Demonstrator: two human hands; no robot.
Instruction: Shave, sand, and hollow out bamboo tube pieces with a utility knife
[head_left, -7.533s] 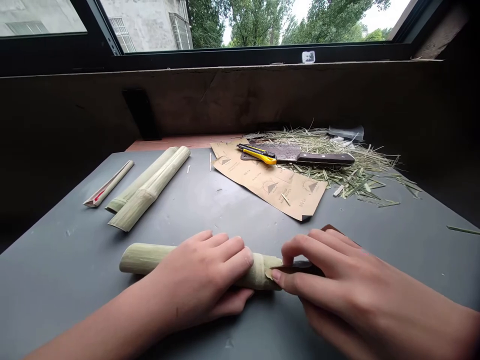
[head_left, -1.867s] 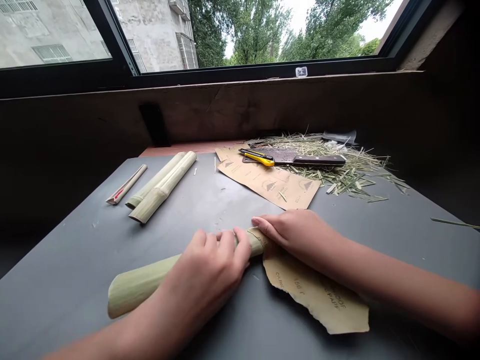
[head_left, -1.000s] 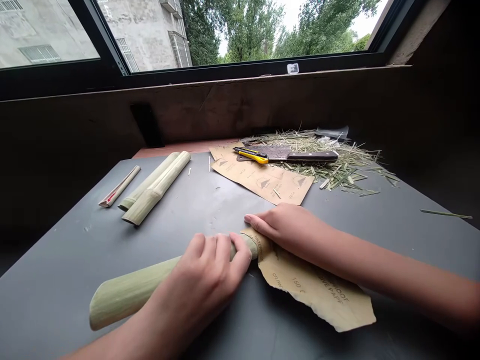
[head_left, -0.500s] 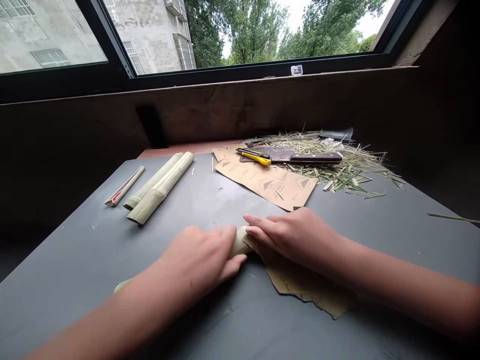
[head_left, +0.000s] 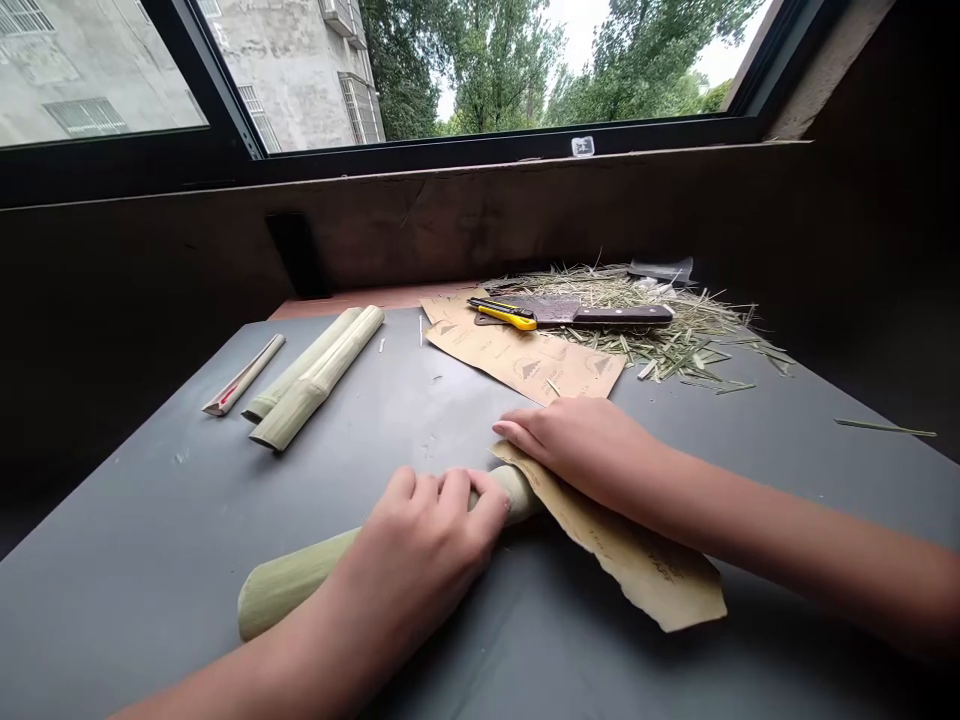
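Note:
A pale green piece of bamboo (head_left: 296,585) lies slantwise on the grey table, its near end at the left. My left hand (head_left: 435,520) is closed around its middle, fingers curled over the top. At the far end, my right hand (head_left: 574,440) presses a sheet of brown sandpaper (head_left: 637,565) against the bamboo. The sandpaper's printed back faces up, and its torn lower edge hangs toward me. My right fingers lie together over the paper; their grip underneath is partly hidden.
Two split bamboo lengths (head_left: 319,385) and a folded paper strip with a red mark (head_left: 244,378) lie at the left. Behind my right hand are another sandpaper sheet (head_left: 525,355), a yellow utility knife (head_left: 510,316), a cleaver (head_left: 622,315) and a heap of bamboo shavings (head_left: 697,345).
My left hand has shifted its hold, its knuckles now raised, and more of the bamboo shows at both sides. The sandpaper has swung flatter, showing more of its back.

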